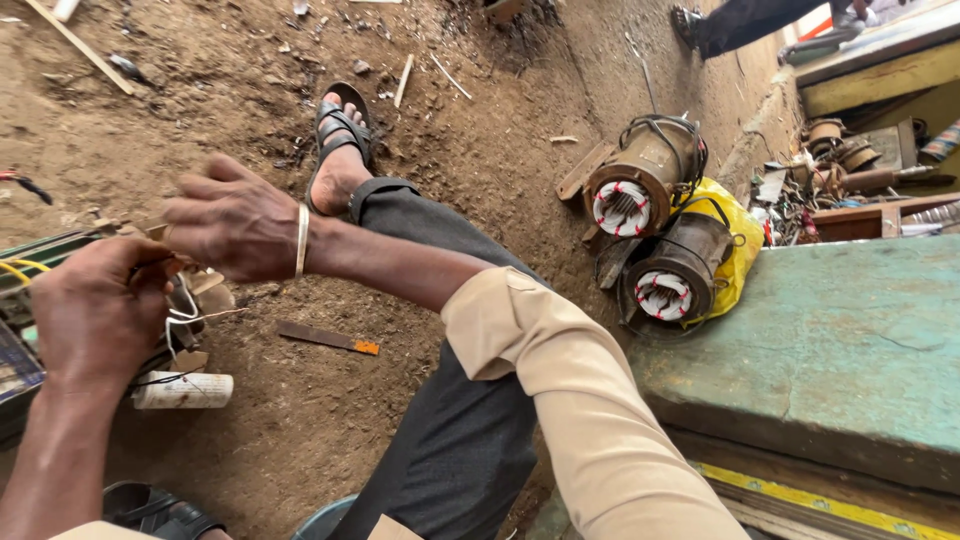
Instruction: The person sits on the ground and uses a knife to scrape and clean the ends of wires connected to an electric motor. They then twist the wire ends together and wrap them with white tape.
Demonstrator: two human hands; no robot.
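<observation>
My left hand (92, 315) and my right hand (228, 222) meet at the left edge over a cluster of wires and small parts (185, 305). Both sets of fingers are closed around white and dark wires; what exactly each one grips is hidden behind the hands. My right wrist wears a metal bangle (301, 240). Just below my left hand a white cylindrical capacitor (183, 390) lies on the dirt, with wires leading up to it. A green metal piece with yellow wires (22, 268) shows at the far left edge.
Two motor stators with wound coils (640, 190) (672, 280) lie on the dirt beside a yellow bag (735, 240). A green worn bench (830, 350) fills the right. A flat blade with orange tip (325, 337) lies near my sandalled foot (338, 150). Scrap parts (850, 165) sit far right.
</observation>
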